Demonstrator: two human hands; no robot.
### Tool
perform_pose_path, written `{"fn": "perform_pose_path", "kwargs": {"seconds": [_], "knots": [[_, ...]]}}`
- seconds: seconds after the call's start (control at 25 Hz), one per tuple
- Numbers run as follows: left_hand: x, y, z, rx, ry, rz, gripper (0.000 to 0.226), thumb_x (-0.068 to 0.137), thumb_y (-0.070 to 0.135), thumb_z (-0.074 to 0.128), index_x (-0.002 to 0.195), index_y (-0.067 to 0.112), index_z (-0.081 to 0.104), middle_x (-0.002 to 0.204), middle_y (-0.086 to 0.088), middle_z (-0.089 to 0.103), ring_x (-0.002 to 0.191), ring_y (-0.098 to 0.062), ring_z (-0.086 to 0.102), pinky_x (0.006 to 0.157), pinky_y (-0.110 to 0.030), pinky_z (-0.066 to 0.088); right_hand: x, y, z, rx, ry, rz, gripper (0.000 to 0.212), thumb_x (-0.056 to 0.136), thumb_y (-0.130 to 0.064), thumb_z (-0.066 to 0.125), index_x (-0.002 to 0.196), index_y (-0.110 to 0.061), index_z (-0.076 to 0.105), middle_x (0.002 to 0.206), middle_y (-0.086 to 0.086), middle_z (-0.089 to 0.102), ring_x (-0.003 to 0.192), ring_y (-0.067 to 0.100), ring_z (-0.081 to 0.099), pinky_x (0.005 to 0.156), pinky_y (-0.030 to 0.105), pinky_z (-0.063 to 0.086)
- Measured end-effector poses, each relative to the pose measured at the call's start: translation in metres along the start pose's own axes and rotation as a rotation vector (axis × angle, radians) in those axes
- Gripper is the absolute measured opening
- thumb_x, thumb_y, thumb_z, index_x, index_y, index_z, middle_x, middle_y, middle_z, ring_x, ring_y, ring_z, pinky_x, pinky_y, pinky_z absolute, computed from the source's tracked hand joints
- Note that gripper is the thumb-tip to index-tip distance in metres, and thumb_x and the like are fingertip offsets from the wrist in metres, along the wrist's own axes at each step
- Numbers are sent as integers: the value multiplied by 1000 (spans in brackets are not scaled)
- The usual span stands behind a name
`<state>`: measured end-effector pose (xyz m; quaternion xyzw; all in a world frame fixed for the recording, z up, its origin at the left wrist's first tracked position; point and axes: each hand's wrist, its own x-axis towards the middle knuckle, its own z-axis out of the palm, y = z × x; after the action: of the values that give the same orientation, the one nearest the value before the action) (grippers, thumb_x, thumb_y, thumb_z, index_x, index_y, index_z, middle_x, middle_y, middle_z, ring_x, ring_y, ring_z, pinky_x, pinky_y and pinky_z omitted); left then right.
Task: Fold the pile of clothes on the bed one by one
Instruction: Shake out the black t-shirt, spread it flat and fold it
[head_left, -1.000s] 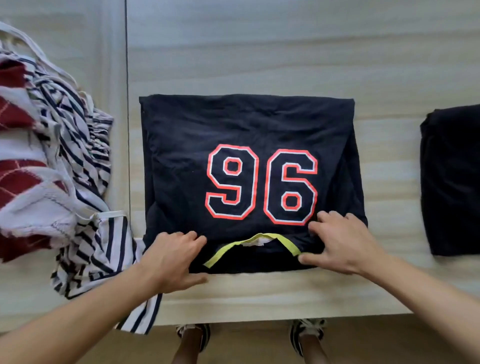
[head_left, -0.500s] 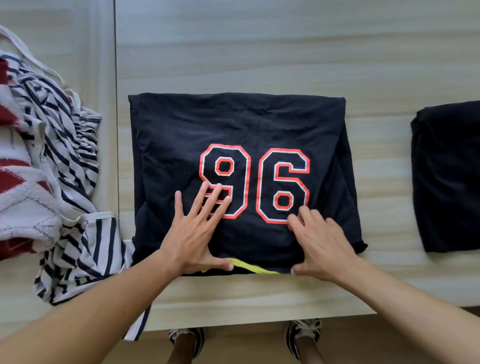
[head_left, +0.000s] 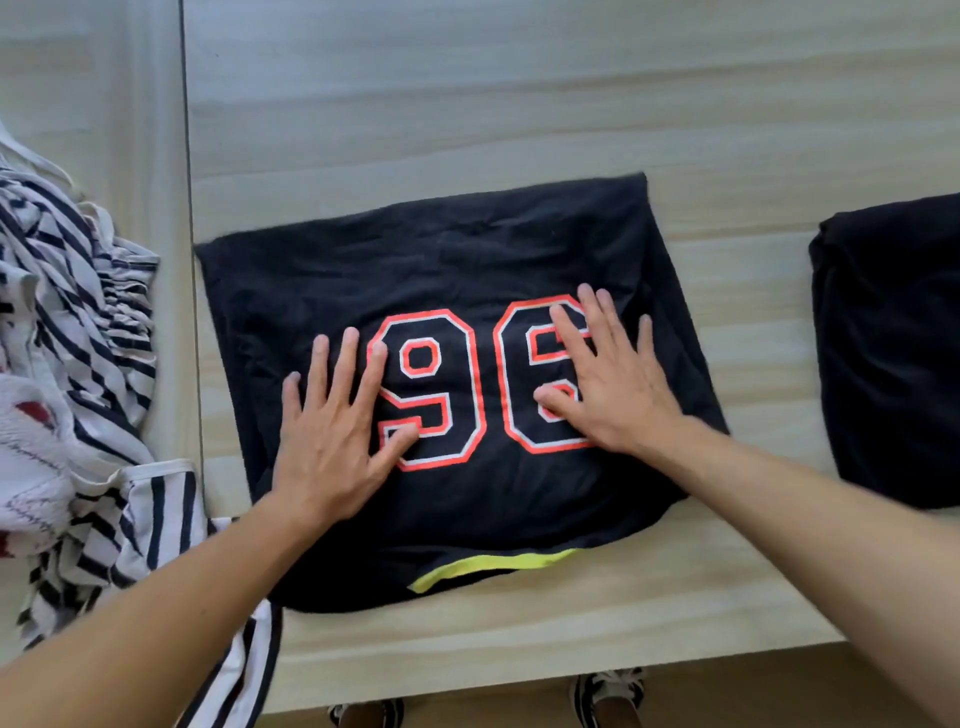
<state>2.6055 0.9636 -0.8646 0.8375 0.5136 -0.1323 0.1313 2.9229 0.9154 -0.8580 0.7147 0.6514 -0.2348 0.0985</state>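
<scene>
A black shirt (head_left: 415, 270) with an orange and white "96" lies folded into a rough rectangle on the pale wooden surface (head_left: 467, 104). Its yellow-green collar trim (head_left: 493, 566) shows at the near edge. My left hand (head_left: 337, 431) lies flat with spread fingers on the shirt, over the left side of the "9". My right hand (head_left: 608, 379) presses flat on the "6". A pile of unfolded clothes (head_left: 67, 364), striped navy-and-white and red-and-white knit, sits at the left.
A folded black garment (head_left: 893, 353) lies at the right edge. A seam in the surface (head_left: 189, 208) runs vertically just left of the shirt. The near edge of the surface is close, with my shoes (head_left: 608, 696) on the floor below.
Both hands moved from the shirt's near edge by the collar up onto the "96" and flattened out. The view shifted, so the shirt now sits tilted.
</scene>
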Motion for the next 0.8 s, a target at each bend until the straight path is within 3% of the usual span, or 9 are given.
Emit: {"fn": "perform_pose_path", "kwargs": {"seconds": [0.08,0.16,0.32,0.4,0.48,0.56,0.64,0.72,0.8], "knots": [[-22,20,-4,65,-28,-33,92,89,76,30,161,21,22,167,-18,18,145,-46,28,98,-57,40,28,17,-24,-80,9,-154,92,90,-62,51,162,-26,4,169,8,-13,156,25,-13,121,59,-3],[-38,48,-18,61,-86,-17,88,87,80,29,155,23,37,145,-17,46,114,-42,52,78,-47,48,53,26,-47,-202,64,-244,93,87,-50,63,161,-24,14,170,11,-4,157,29,-6,122,60,-2],[-11,82,-43,-74,-111,183,51,92,66,34,107,26,60,96,0,63,92,-28,64,64,-39,50,76,34,-65,-227,206,-33,111,78,-49,75,162,-21,7,169,14,-2,156,32,-3,122,59,3],[47,81,-53,-50,80,219,36,90,52,46,96,20,60,99,-5,60,98,-30,58,69,-42,50,85,50,-71,-118,119,70,123,74,-65,73,161,-23,-3,169,12,-11,156,30,-10,123,57,-1],[120,76,-68,-3,161,180,40,89,43,57,119,16,58,124,-12,55,119,-34,49,89,-46,46,98,68,-82,-3,53,50,128,70,-71,71,161,-25,-6,169,9,-14,156,27,-14,123,56,-4],[185,74,-90,22,112,175,71,88,41,66,149,16,38,156,-16,34,146,-36,28,113,-49,34,115,81,-89,34,46,-25,128,70,-67,75,161,-28,-6,169,8,-14,156,25,-15,123,55,-6],[231,73,-106,76,14,204,104,84,49,74,161,17,11,169,-15,9,156,-34,6,124,-51,19,128,88,-96,20,54,-59,125,72,-56,78,161,-28,-4,169,9,-12,156,25,-14,122,54,-9],[254,73,-115,111,-78,184,122,75,58,80,161,15,5,166,-16,17,154,-35,17,121,-53,24,137,93,-103,-20,52,-25,127,70,-55,80,161,-24,-1,169,12,1,157,27,-3,123,57,-5],[259,70,-118,125,-93,155,109,69,62,82,151,12,29,144,-19,48,135,-38,45,110,-52,35,135,97,-107,-67,81,34,124,63,-64,82,158,-18,17,157,18,34,148,33,29,121,55,15]]}}
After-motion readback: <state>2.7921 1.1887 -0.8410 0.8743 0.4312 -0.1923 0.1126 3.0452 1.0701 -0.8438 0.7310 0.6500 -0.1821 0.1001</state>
